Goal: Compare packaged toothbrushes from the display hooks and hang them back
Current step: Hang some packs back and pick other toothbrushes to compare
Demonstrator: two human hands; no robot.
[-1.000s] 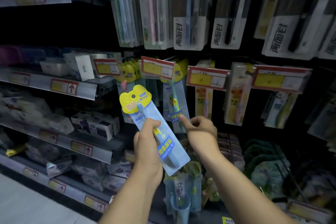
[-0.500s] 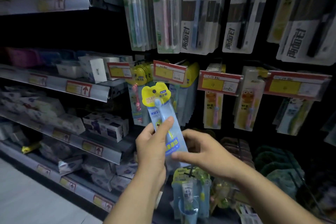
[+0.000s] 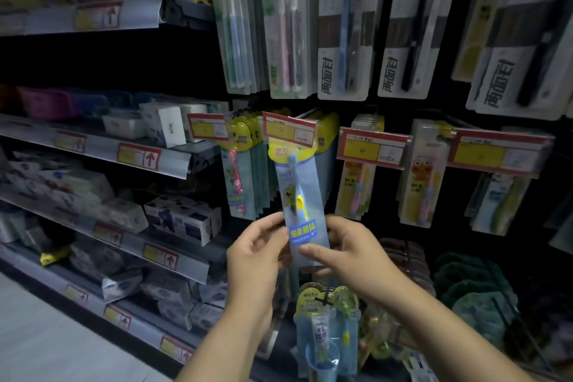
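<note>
Toothbrush pack (image 3: 299,195) held upright in front of the hooks.
Our left hand (image 3: 257,257) and right hand (image 3: 347,253) both pinch its lower end, just under a price tag (image 3: 290,129).

Left grip (image 3: 255,253) pinching, right grip (image 3: 352,253) seemingly pinching, forearms raised

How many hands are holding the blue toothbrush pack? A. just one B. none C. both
C: the left hand and the right hand both pinch the lower end of the blue toothbrush pack, one on each side.
</note>
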